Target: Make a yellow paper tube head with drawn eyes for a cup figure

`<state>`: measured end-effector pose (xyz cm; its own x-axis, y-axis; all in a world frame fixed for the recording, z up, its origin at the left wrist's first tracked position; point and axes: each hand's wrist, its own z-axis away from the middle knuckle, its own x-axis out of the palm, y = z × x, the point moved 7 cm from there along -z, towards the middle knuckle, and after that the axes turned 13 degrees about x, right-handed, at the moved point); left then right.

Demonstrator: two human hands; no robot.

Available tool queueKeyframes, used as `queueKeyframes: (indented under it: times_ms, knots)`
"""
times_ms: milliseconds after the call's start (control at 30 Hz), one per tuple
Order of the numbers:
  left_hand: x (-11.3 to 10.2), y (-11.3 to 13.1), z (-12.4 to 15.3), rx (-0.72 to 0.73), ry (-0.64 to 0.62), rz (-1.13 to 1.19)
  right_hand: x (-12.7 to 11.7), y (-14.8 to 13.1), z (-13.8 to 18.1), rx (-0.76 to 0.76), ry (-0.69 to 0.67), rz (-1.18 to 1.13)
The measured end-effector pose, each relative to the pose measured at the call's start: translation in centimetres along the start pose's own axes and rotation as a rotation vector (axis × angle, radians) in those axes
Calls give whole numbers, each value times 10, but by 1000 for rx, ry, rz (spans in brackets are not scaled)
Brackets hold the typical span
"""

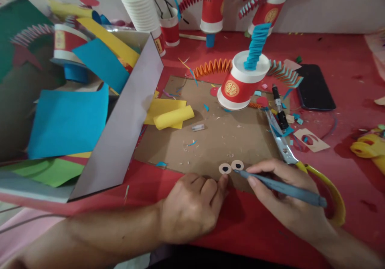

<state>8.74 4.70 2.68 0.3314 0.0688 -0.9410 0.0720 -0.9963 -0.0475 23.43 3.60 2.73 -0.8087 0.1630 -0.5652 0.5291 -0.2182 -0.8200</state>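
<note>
Two small round paper eyes lie side by side on a brown cardboard sheet [204, 148]. The left paper eye [221, 167] and the right paper eye [238, 162] each have a black pupil. My left hand [195, 206] is curled, with a fingertip against the lower edge of the left eye; whether anything is inside its fingers is hidden. My right hand [288, 200] grips a grey pen [288, 188], its tip down between the two eyes. Yellow-handled scissors [279, 142] lie partly under my right hand. Farther back stands a red and white paper cup figure [243, 82] with folded paper arms.
At left is a box [117, 124] of coloured paper. Stacked white cups [138, 10] and more cup figures [213, 10] stand at the back. To the right lie a phone [315, 87], a black pen [279, 108] and paper scraps. A yellow paper roll [173, 117] rests on the cardboard.
</note>
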Motion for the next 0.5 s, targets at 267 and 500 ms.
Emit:
queueKeyframes:
  times_ms: [267, 500]
  knots:
    - [1, 0, -2, 25, -39, -37, 9, -2, -2, -26, -54, 67]
    - [-1, -1, -5, 9, -32, -41, 11, 1, -4, 0, -35, 95]
